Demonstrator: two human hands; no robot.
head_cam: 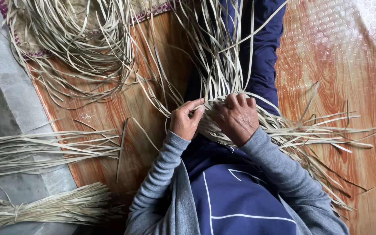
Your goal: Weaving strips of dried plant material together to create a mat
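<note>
at the centre of the frame the left hand pinches a pale strip between thumb and forefinger, while the right hand presses curled fingers down on the woven strips lying over the lap. the loose strips fanning right could tangle, and a slack pinch might let the weave loosen.

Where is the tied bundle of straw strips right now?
In the head view, the tied bundle lies at bottom left on the grey floor, beside the person's left sleeve.

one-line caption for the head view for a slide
Both hands, left hand and right hand, work pale straw strips on a lap.
</note>
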